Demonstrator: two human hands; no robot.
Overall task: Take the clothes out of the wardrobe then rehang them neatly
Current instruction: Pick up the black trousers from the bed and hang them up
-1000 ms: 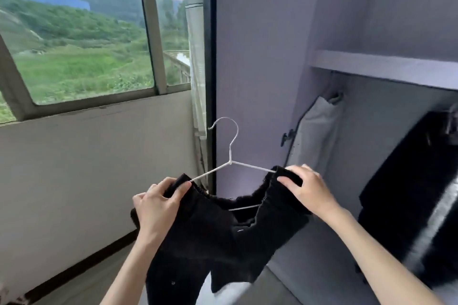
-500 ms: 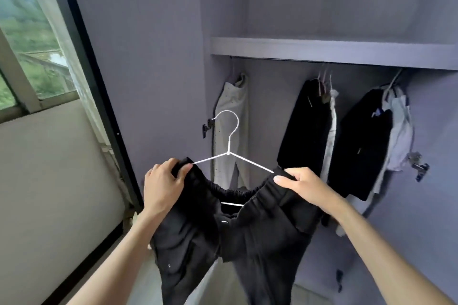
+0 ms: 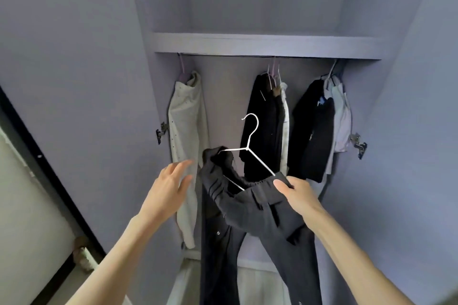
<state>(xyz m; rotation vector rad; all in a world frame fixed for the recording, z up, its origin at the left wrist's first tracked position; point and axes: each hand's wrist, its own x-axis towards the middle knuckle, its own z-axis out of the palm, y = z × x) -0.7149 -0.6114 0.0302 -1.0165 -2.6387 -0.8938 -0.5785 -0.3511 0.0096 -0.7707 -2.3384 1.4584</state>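
My right hand (image 3: 298,193) pinches the right end of the white wire hanger (image 3: 250,147) together with the waistband of the black trousers (image 3: 260,225) draped over it. The hanger tilts, its left end higher, its hook pointing up toward the rail (image 3: 235,55) but well below it. The trouser legs hang down in front of the open wardrobe (image 3: 267,43).

My left hand (image 3: 171,183) is off the trousers, fingers spread and loose, just left of the waistband and in front of the cream garment (image 3: 184,131) at the far left of the rail.

On the rail, a dark garment with a pale one (image 3: 267,126) hangs near the middle, and a dark and light cluster (image 3: 322,126) hangs at the right. There is a bare stretch of rail between the cream garment and the middle group, right above the hanger's hook. The shelf edge runs just over the rail.
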